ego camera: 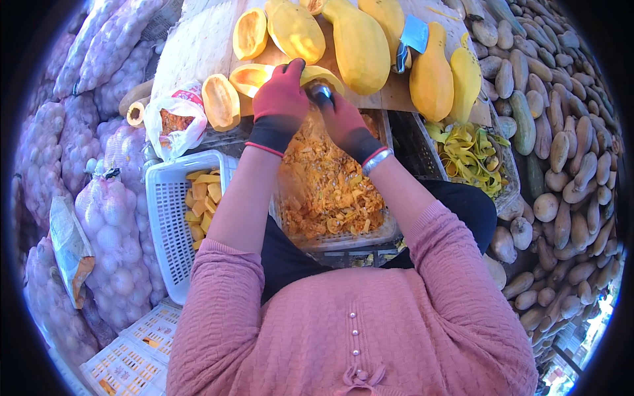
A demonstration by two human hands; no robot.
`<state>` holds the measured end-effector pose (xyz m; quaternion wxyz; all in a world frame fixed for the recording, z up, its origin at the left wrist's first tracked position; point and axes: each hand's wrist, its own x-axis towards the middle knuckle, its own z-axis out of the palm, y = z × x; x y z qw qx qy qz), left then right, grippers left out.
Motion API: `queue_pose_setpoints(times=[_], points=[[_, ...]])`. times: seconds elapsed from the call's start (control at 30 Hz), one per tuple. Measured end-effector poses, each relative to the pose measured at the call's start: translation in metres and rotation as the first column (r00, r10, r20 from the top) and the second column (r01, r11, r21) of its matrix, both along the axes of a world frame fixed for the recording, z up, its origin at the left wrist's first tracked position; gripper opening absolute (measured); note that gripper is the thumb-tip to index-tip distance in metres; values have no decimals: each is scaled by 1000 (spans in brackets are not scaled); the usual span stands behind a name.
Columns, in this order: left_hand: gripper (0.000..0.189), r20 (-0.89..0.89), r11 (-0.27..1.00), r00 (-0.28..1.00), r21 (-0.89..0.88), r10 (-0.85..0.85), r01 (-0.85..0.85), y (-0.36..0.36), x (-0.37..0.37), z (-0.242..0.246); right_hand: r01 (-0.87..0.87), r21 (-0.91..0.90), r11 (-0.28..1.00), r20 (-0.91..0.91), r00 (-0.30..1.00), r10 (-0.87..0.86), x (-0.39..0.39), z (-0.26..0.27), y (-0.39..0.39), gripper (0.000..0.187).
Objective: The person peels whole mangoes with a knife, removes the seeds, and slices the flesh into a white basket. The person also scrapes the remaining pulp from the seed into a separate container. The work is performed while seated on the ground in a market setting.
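My left hand (pixel 281 101), in a red and black glove, steadies a peeled squash half (pixel 319 74) at the near edge of the board. Inside that half sits the bowl of a metal spoon (pixel 324 92), gripped by my gloved right hand (pixel 346 121); its handle is mostly hidden. Directly below both hands, a plastic crate (pixel 342 241) holds orange pulp and seeds (pixel 327 188). Hollowed squash halves (pixel 221 102) lie left of my left hand, one partly behind it. Whole peeled squashes (pixel 361 52) rest beyond my hands.
A cleaver (pixel 415 34) lies among the squashes. To the left are a white basket (pixel 168 198) with cut squash chunks (pixel 204 200), a plastic bag (pixel 161 136) of pulp and net sacks of onions (pixel 116 237). A crate of peelings (pixel 473 161) and piled unpeeled squashes (pixel 559 148) flank the right.
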<state>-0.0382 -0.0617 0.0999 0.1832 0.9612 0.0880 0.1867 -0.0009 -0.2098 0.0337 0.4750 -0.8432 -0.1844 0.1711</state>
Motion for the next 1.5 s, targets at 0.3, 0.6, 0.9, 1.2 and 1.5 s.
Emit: queue_pose_setpoints(times=[0.3, 0.6, 0.9, 1.2, 1.5], points=[[53, -132, 999, 990, -15, 45, -48, 0, -9, 1, -73, -281, 957, -52, 997, 61, 11, -86, -13, 56], [39, 28, 1000, 1000, 3, 7, -7, 2, -4, -7, 38, -296, 954, -37, 998, -51, -35, -67, -49, 50], [40, -14, 998, 998, -29, 59, -59, -2, 1, -14, 31, -324, 946, -163, 983, -88, -3, -111, -20, 64], [47, -49, 996, 996, -52, 72, -75, 6, 8, 3, 28, -79, 996, -47, 998, -32, 15, -34, 3, 62], [43, -1, 997, 998, -44, 67, -67, 12, 6, -8, 19, -165, 986, -65, 997, -30, 13, -52, -14, 56]])
